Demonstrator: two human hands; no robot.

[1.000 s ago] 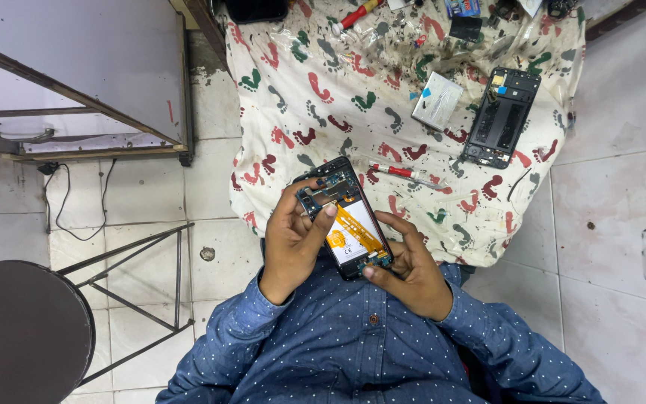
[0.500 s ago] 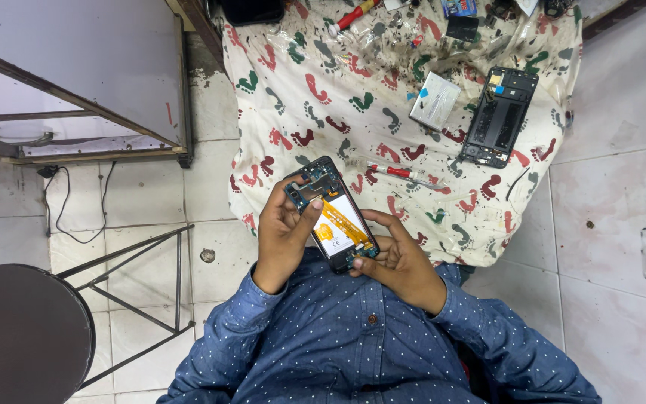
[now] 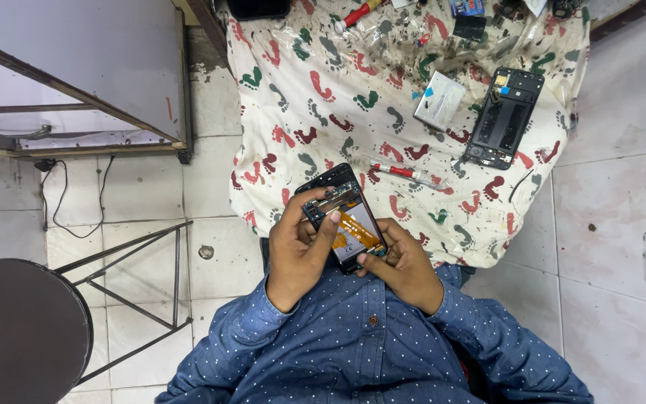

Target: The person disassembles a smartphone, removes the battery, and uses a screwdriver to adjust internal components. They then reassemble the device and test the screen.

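Opened black phone [image 3: 344, 217], orange flex exposed, tilted above the lap.

The opened phone [image 3: 344, 218] sits at the centre, the left hand [image 3: 300, 251] gripping it from 8 o'clock, the right hand [image 3: 401, 265] from 4 o'clock. On the cloth-covered table [image 3: 300, 97] beyond: a screwdriver [image 3: 405, 173] at 1 o'clock, then a battery [image 3: 440, 100] and phone frame [image 3: 505, 117]. A stool [image 3: 16, 329] lies at 8 o'clock.

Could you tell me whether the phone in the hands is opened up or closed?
Opened up: the phone has no back cover, and its orange flex and inner boards show.
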